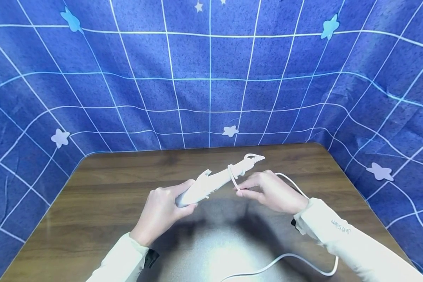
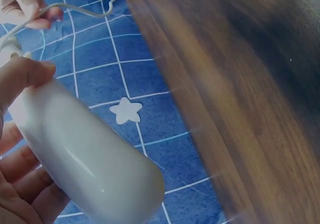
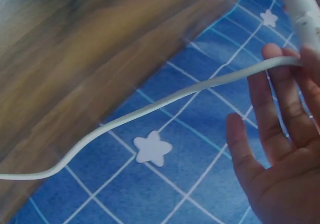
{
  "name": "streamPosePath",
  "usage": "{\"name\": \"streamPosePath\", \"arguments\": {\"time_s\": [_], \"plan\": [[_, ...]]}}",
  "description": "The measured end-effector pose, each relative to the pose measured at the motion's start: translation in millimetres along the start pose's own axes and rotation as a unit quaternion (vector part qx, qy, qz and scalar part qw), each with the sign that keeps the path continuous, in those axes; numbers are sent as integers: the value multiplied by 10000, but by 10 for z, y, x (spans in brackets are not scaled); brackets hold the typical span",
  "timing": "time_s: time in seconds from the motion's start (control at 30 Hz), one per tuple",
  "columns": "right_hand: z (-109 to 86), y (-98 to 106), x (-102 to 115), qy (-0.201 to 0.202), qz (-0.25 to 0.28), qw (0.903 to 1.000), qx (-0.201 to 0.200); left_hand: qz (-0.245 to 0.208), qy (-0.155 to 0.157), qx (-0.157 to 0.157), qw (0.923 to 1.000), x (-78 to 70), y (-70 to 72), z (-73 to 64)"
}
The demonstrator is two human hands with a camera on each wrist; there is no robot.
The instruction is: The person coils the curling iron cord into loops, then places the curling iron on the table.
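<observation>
My left hand (image 1: 160,205) grips the wide end of a white corded hand-held appliance (image 1: 214,181), which tilts up to the right above the table. Its narrow far end carries a ribbed cord sleeve, and a small raised piece sticks up from its body. In the left wrist view its thick, smooth, rounded end (image 2: 95,149) points toward the lower right. White cord (image 1: 234,178) loops round the narrower part. Beside that loop, my right hand (image 1: 275,192) pinches the cord between thumb and forefinger. From those fingers the cord (image 3: 150,107) trails off in the right wrist view.
A brown wood-grain table (image 1: 105,188) lies below both hands. The cord's loose length (image 1: 289,255) curves over its near right part, passing by the right sleeve. Blue cloth (image 1: 190,94) with white grid lines and stars hangs behind and along both sides.
</observation>
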State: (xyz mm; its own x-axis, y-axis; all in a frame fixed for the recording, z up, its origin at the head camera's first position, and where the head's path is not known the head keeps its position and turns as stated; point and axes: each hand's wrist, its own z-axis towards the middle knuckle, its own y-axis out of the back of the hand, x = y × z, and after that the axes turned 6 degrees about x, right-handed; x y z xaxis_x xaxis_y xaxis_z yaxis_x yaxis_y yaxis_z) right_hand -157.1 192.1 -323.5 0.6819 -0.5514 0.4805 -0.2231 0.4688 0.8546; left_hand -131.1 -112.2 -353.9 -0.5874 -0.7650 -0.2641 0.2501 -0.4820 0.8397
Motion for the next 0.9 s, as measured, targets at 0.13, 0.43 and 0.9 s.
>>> {"name": "streamPosePath", "arguments": {"time_s": [0.13,0.43,0.9], "plan": [[4,-36,-88,129,111,9995,250,-160,-135,92,9997,16,4,-22],[-42,-65,-201,356,131,9986,377,-366,-458,-54,9983,73,4,-47],[-149,80,-107,630,379,9919,1039,-929,-782,183,9924,166,96,-52]]}}
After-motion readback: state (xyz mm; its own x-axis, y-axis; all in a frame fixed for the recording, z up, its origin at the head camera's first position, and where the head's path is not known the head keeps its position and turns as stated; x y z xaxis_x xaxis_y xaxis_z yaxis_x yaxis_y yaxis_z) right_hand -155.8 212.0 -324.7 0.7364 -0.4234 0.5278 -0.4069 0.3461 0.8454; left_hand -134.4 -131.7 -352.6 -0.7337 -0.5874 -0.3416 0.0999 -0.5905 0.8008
